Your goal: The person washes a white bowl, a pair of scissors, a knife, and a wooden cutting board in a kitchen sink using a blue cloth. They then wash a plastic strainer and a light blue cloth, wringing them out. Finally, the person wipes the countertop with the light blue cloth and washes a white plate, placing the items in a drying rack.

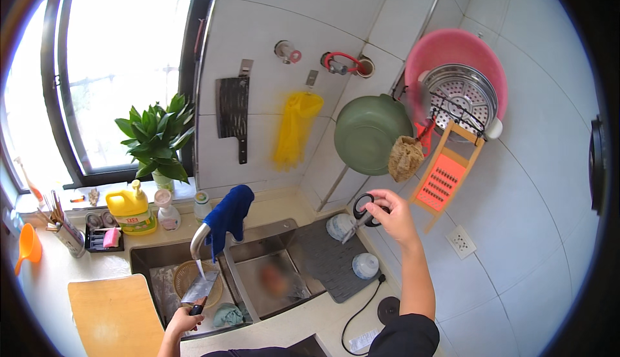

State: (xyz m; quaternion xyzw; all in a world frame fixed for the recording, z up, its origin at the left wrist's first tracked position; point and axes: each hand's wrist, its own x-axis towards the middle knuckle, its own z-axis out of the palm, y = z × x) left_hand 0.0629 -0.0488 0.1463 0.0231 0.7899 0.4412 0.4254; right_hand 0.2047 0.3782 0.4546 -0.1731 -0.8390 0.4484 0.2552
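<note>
My left hand [185,321] is closed round the dark handle of a kitchen knife. Its broad, shiny blade [201,286] lies in the stream from the curved tap [196,246], over a tan woven basket [183,278] in the left sink basin. Raised on the right, my right hand [395,220] grips a pair of scissors with black handles [363,203], the blades slanting down to the left. Below them, two upturned bowls, one nearer the wall [338,226] and one closer to me [365,265], sit on a grey draining mat [329,279].
A blue cloth [231,218] hangs over the tap. The right basin [258,263] holds something reddish, blurred. A wooden board [116,308] lies left of the sink. On the wall hang a cleaver [232,108], yellow gloves [296,124], a green basin [368,131] and an orange grater [442,179].
</note>
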